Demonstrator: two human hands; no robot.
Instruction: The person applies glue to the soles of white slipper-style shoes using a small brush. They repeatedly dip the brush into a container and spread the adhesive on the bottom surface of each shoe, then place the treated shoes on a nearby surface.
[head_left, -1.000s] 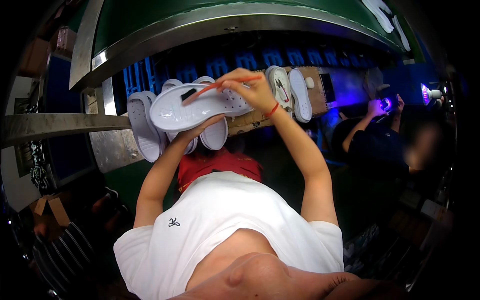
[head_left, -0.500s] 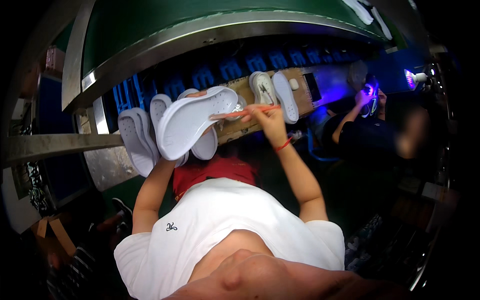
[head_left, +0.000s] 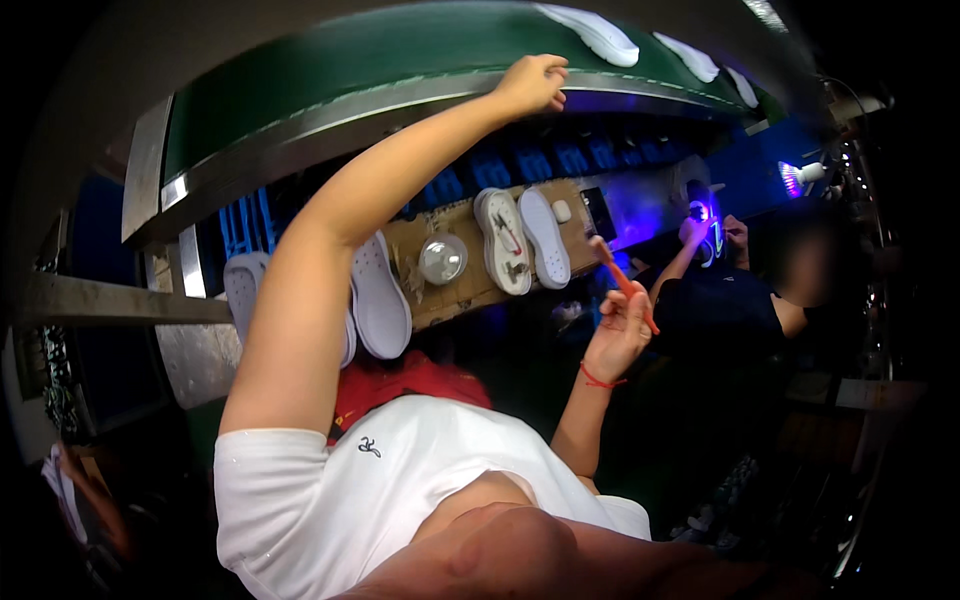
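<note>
While the right hand [head_left: 618, 328] grasps an orange brush [head_left: 620, 279], the left hand [head_left: 530, 86] hangs released

From here I see its fingers loosely curled, beyond the clear bowl [head_left: 443, 259], near a white sole [head_left: 604, 42] on the green belt [head_left: 300, 108]. The brush is right of the bowl; two pale soles [head_left: 546, 240] lie between.
</note>
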